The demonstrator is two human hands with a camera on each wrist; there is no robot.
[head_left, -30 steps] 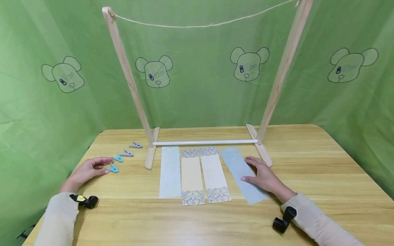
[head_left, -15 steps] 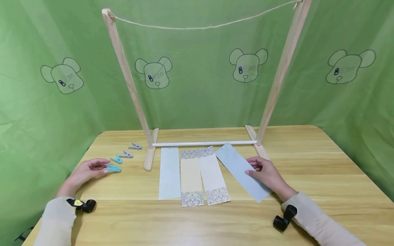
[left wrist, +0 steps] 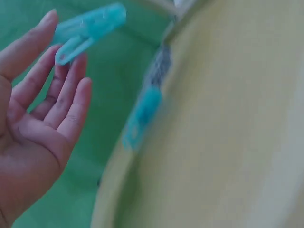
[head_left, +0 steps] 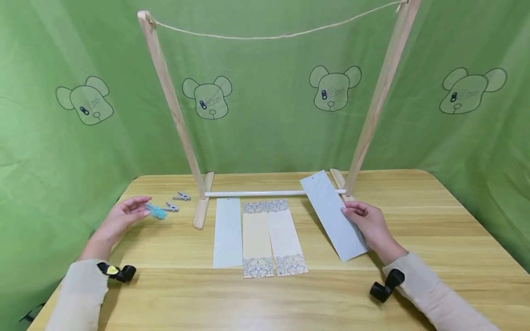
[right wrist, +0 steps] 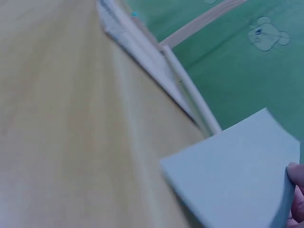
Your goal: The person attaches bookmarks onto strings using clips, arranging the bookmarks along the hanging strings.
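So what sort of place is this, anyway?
It looks like a makeshift filming or activity booth, though I can't be sure. Patterned green fabric hangs behind and on both sides of a wood-grain table, a string-topped wooden frame stands on it, and black wrist-worn devices are in view.

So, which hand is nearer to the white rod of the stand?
The right hand. It is close to the right end of the white rod, holding a pale blue strip; the left hand is farther, beyond the left end, pinching a blue clothespin.
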